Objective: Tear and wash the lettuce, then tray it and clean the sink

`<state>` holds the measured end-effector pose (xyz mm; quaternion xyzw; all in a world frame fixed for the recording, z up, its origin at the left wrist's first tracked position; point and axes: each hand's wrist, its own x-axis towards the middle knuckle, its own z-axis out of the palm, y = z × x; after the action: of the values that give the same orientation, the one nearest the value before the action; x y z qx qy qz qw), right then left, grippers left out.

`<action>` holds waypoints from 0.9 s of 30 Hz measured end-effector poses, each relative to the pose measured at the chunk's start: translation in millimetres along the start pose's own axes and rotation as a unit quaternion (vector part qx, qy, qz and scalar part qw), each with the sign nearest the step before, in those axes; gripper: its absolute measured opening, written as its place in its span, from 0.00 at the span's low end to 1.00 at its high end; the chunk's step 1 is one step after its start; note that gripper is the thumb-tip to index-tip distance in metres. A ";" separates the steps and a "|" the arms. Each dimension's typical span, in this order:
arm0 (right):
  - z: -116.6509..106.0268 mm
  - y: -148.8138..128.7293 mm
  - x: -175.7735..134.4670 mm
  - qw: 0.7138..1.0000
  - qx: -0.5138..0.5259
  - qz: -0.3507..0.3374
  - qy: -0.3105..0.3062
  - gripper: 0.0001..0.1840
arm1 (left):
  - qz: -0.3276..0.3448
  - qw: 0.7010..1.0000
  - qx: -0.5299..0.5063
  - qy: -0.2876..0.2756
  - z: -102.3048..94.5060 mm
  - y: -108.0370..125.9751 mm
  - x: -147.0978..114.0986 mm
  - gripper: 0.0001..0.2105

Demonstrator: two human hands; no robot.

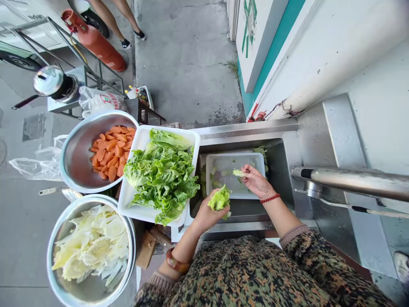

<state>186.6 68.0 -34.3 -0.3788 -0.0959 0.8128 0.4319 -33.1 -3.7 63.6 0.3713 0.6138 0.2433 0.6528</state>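
Note:
My left hand (206, 213) is closed around a small bunch of green lettuce (220, 198) at the near left edge of the steel sink (277, 209). Over the sink, my right hand (255, 181) pinches a pale green lettuce piece (238, 173) between thumb and fingers. Beneath that hand, a translucent white plastic tub (220, 160) sits in the sink with water and bits of leaf in it. To the left, a white tray (129, 204) is heaped with lettuce leaves (162, 175).
A metal bowl of sliced carrots (111, 149) and a bowl of pale cabbage leaves (92, 247) stand at left. The tap (345, 181) reaches in from the right. Farther off are a red gas cylinder (99, 44), a lidded pan (53, 81) on a burner and a person's legs (111, 17).

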 end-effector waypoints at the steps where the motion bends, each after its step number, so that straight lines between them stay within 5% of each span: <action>1: 8.3 -4.4 -6.4 1.000 0.002 -0.011 -0.006 0.17 | 0.025 0.999 0.026 -0.010 3.1 10.9 -7.0 0.26; 5: 34.4 -21.1 -27.8 0.996 -0.066 -0.035 -0.049 0.19 | 0.098 0.987 0.124 -0.009 10.2 46.5 -37.2 0.22; 9: 26.4 -20.2 -32.9 0.978 -0.195 -0.056 -0.041 0.14 | 0.147 0.974 0.174 0.009 14.1 74.7 -68.7 0.19; 13: -2.2 6.9 -26.8 0.892 -0.447 -0.055 0.037 0.06 | 0.201 0.958 0.201 0.044 4.1 99.5 -97.2 0.20; 17: -13.7 37.7 -34.5 0.841 -0.534 -0.061 0.054 0.09 | 0.256 0.923 0.228 0.173 -42.5 116.2 -119.0 0.24; 20: -10.0 51.6 -44.7 0.799 -0.595 -0.070 0.056 0.15 | 0.289 0.829 0.345 0.332 -93.4 123.0 -119.8 0.26; 23: -5.2 54.7 -49.2 0.785 -0.614 -0.072 0.047 0.15 | 0.288 0.739 0.451 0.409 -130.5 124.7 -97.8 0.30; 25: -4.3 52.7 -49.2 0.782 -0.617 -0.074 0.044 0.15 | 0.245 0.739 0.476 0.408 -139.6 121.7 -74.3 0.38; 27: -5.6 49.8 -48.4 0.781 -0.618 -0.079 0.047 0.15 | 0.189 0.771 0.470 0.386 -139.2 115.5 -52.0 0.48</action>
<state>175.5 -0.8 -36.5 -0.5931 -0.5872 0.5234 0.1714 -160.5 51.9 190.5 0.6154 0.7693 0.1655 0.0455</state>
